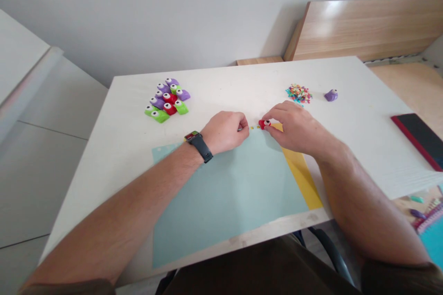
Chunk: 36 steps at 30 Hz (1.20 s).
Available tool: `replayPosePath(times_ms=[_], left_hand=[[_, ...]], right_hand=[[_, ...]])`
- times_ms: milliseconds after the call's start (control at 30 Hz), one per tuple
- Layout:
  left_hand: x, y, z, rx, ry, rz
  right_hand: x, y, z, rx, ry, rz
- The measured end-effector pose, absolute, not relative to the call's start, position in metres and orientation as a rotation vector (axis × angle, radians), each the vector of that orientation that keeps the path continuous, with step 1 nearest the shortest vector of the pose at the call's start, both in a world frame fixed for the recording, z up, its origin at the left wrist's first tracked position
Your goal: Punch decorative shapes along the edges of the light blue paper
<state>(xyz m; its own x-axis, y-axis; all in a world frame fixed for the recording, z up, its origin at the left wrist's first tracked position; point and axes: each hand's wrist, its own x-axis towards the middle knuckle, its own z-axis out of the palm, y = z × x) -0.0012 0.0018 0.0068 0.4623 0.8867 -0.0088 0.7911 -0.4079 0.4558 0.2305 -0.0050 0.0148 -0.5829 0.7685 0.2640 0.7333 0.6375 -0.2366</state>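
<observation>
My right hand (294,126) pinches a small red craft punch (262,124) with a round white eye at the top edge of a light blue sheet (224,193). Left of the punch, small yellow marks (252,127), like punched holes, line that edge. My left hand (230,131), with a dark watch on its wrist, rests at the same edge with fingers curled closed; what they hold, if anything, is hidden. Under the blue sheet lies a yellow sheet (302,177), showing along the right side. Pale holes (159,149) mark the blue sheet's upper left corner.
Several purple, green and red punches (168,99) stand grouped at the white table's (104,156) back left. A heap of colourful paper bits (299,94) and a lone purple punch (331,95) are at the back right. A dark, red-edged flat object (420,138) lies at the right edge.
</observation>
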Motion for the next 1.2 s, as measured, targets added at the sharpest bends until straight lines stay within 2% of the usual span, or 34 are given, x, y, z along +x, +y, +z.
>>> replayPosePath(times_ms=[1200], left_hand=[[-0.0036, 0.0029, 0.0009, 2.309, 1.398, 0.341]], right_hand=[[0.2324, -0.0068, 0.0205, -1.14, -2.54, 0.112]])
